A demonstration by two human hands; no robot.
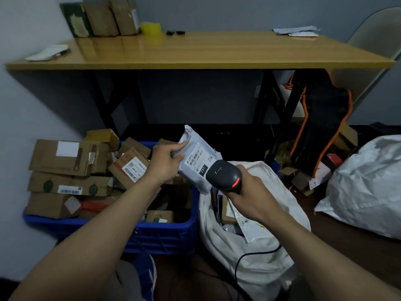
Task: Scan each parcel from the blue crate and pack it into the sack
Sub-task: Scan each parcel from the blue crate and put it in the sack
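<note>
Sack [256, 246] lies open just right of the crate [165, 233]. Over the crate's right edge, the left hand [165, 164] pinches a grey parcel [195, 161], thumb on top and fingers curled beneath, label facing up. The right hand [249, 192] is wrapped around the scanner [224, 172], its head just beside the label. Cardboard boxes [65, 157] fill the crate. Behind the crate stands the desk [195, 51], carrying a yellow tape roll [151, 29].

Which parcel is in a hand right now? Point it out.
The grey plastic mailer gripped by the left hand, facing the scanner; the cardboard boxes lie in the blue crate.
</note>
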